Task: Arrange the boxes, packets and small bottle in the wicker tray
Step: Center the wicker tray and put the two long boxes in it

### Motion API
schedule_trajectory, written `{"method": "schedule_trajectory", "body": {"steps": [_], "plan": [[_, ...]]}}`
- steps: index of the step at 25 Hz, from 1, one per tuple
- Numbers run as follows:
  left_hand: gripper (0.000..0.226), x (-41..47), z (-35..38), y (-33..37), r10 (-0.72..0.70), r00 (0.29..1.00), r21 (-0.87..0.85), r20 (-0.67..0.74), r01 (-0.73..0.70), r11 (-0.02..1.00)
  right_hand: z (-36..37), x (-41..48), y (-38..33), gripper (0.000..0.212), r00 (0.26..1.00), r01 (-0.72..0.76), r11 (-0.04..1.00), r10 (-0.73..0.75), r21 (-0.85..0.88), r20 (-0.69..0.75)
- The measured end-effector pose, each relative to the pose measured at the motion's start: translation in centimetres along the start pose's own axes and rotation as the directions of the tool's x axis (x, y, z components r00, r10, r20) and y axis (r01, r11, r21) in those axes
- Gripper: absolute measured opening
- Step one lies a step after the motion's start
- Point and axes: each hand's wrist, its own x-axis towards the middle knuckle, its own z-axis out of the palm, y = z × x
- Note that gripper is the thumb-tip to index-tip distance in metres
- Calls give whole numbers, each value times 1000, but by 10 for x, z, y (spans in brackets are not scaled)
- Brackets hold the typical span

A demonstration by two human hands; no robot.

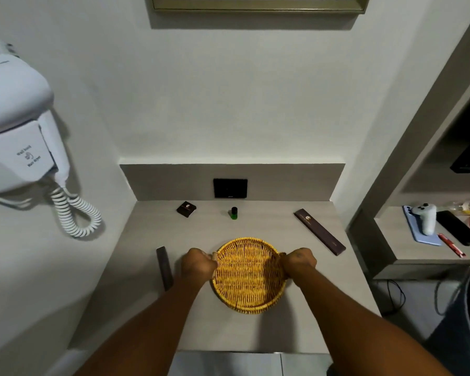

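The wicker tray [248, 275] is being positioned on the table [323, 308], which appears to be the opening step: nothing has yet been placed inside it, and its woven floor is seen bare. It is held at both sides. The left hand [198, 264] is closed over the tray's left rim, and the right hand [300, 263] is closed over the right rim, where a small handle loop seems to be gripped, though the fingers are hidden by the knuckles and this cannot be confirmed. Each grip is therefore nearly fully closed, with the rim taken between fingers and palm.

The items to be arranged are all still outside the tray. A small black box [186, 209] lies at the far left of the table, and the small green bottle [234, 213] stands upright near the back wall, well apart from the tray. A long dark box [319, 231] lies diagonally at the right, and a narrow dark packet [164, 268] lies just beside the left hand.

Once the tray is settled, one grip must be released from the rim and opened for a first item; the narrow packet is judged the nearest candidate. The bottle will probably need to be laid or stood with care, since it could be tipped on the uneven weave.
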Motion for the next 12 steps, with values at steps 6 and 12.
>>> {"method": "schedule_trajectory", "body": {"steps": [6,12], "plan": [[27,-2,-1,-2,12,1000,-28,-10,-12,1000,7,14,0,38,999,36,999,-37,-31,-31],[46,6,-21,-15,202,971,188,-128,-176,966,-20,33,-2,43,964,263,945,-266,-197,11]]}}
